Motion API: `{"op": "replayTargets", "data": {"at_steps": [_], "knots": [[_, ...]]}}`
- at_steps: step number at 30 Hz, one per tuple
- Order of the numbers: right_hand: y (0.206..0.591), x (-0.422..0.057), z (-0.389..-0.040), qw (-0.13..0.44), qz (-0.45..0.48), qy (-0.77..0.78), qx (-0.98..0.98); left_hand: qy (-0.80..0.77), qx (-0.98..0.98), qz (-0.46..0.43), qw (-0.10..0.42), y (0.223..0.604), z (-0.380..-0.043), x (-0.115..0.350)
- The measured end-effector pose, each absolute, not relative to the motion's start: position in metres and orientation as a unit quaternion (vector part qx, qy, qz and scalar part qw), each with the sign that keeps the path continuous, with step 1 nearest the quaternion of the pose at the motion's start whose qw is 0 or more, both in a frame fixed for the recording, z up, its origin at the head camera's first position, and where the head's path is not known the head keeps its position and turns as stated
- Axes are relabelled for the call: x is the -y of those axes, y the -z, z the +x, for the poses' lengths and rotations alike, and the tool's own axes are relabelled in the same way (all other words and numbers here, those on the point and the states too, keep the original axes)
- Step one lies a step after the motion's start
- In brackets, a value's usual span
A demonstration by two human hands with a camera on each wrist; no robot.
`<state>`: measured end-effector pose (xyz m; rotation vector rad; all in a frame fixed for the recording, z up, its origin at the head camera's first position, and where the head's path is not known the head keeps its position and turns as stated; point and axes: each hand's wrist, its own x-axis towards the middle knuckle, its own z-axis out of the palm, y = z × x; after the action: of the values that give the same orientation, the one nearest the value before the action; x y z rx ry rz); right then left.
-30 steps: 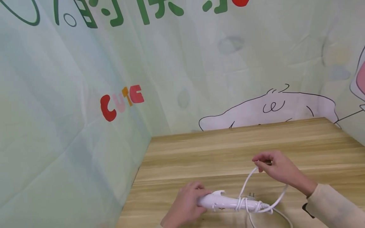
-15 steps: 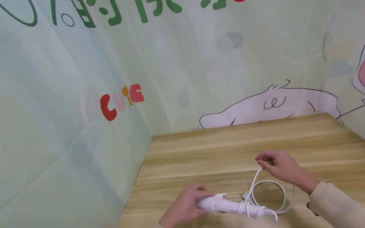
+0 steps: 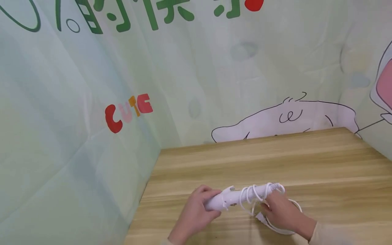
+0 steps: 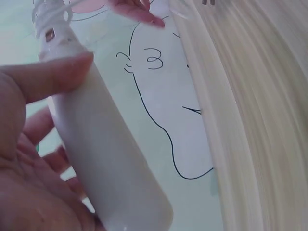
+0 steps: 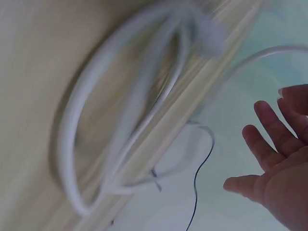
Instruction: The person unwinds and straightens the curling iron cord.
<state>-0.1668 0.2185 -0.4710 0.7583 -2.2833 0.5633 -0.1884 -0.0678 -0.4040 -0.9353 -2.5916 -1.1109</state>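
Observation:
My left hand (image 3: 196, 212) grips the smooth thick end of a white curling iron (image 3: 218, 201), fingers and thumb wrapped round it. The left wrist view shows that smooth body (image 4: 108, 154) close up. The iron is tilted, its cord end raised to the right. Several turns of white cord (image 3: 252, 192) circle its narrower part. My right hand (image 3: 283, 209) is just below the cord end, pinching the cord between thumb and forefinger; the pinch itself is partly hidden. In the right wrist view the other fingers (image 5: 272, 130) are spread. A white plug (image 3: 261, 217) hangs beside a loose cord loop (image 5: 72, 130).
A wood-grain table (image 3: 190, 170) lies under both hands. Behind it and along its left side hangs a pale green printed cloth (image 3: 190, 75) with lettering and a cartoon drawing.
My left hand has raised and tilted the curling iron's cord end. My right hand has moved down and left, from beyond the iron to beneath it, bringing the cord round.

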Motion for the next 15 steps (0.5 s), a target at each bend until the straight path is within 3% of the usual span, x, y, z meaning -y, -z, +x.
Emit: {"op": "replayTargets", "data": {"at_steps": [3,11,15], "knots": [[0.466,-0.196,-0.151,0.259,0.268,-0.338,0.864,0.358,0.874,-0.307,0.119,0.404,-0.188,0.062],[0.452,-0.164,-0.135,0.141,0.197,-0.628,0.74,0.322,0.886,-0.281,0.181,0.405,-0.188,0.052],[0.455,-0.157,-0.134,0.129,0.2,-0.664,0.709,0.285,0.895,-0.276,0.203,0.408,-0.188,0.05]]}}
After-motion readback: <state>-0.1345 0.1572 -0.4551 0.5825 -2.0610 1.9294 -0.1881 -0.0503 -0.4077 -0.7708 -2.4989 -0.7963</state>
